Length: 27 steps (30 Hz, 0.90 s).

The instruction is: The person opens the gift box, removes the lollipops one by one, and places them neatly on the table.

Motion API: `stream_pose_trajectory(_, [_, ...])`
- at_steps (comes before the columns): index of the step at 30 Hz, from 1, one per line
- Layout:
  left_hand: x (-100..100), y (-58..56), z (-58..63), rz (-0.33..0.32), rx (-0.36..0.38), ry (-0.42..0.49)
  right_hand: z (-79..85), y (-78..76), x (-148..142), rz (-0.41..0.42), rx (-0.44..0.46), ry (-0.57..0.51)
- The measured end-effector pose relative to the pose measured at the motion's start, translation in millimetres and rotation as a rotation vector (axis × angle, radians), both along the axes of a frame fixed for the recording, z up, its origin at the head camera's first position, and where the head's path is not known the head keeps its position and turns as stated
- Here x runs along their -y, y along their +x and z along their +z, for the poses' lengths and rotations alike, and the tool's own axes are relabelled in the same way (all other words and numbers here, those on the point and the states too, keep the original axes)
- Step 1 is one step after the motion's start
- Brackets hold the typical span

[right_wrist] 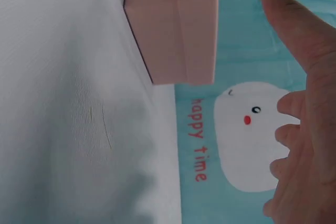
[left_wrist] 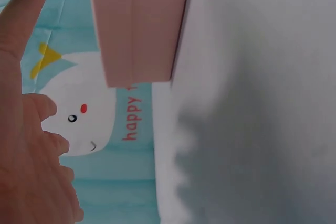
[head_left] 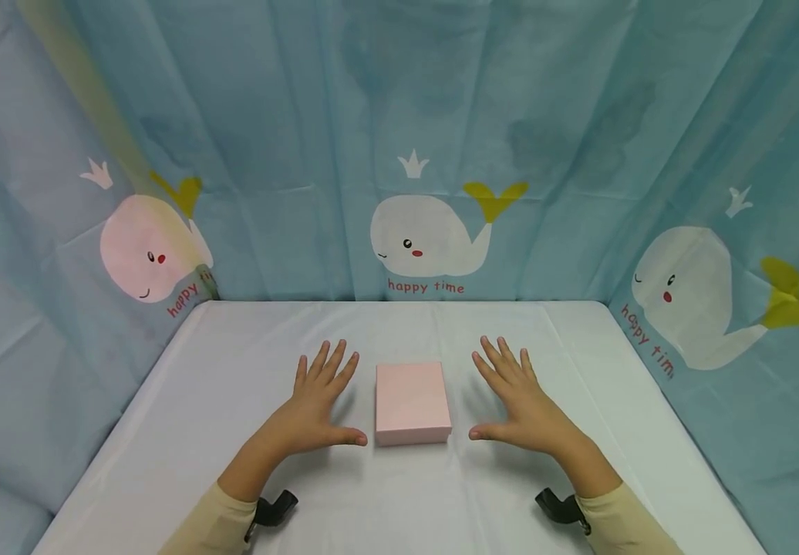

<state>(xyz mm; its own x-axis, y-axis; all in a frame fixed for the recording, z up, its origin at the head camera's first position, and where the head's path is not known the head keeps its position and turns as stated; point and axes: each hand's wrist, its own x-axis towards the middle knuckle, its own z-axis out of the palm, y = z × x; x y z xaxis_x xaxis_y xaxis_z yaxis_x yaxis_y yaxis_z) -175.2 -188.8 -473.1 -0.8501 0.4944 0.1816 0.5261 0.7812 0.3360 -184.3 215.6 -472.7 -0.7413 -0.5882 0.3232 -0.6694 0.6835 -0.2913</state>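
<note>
A closed pink box point(head_left: 412, 401) with a lid lies on the white table, between the two hands. To its left my left hand point(head_left: 316, 408) hovers with fingers spread and thumb pointing toward the box, apart from it. My right hand point(head_left: 520, 407) mirrors this on the other side, fingers spread, holding nothing. Both hands cast shadows on the cloth. In the left wrist view the box point(left_wrist: 139, 30) shows its side and lid seam beyond the thumb. The right wrist view has the box point(right_wrist: 173, 30) at upper middle, with the right thumb beside it.
White cloth covers the table point(head_left: 288, 331). Behind and at both sides hangs a blue curtain point(head_left: 288, 154) printed with whales, meeting the table's back edge. A black wrist mount point(head_left: 276, 509) sits by the left sleeve, another mount point(head_left: 557, 507) by the right.
</note>
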Motion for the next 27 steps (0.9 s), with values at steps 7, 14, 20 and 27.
stream_pose_trajectory(7, [-7, -2.1, -13.7, -0.004, 0.1, 0.092, -4.4, -4.0, 15, 0.059, 0.124, -0.092])
stream_pose_trajectory(14, [-12, -2.0, -17.7, -0.016, 0.214, 0.198, -13.9, -5.6, 26, 0.105, 0.245, -0.177])
stream_pose_trajectory(20, [-15, 1.1, -20.1, -0.021, 0.289, 0.248, -20.2, -4.8, 32, 0.118, 0.316, -0.219])
stream_pose_trajectory(27, [-19, -0.4, -27.7, -0.03, 0.304, 0.248, -25.9, -5.6, 36, 0.093, 0.332, -0.195])
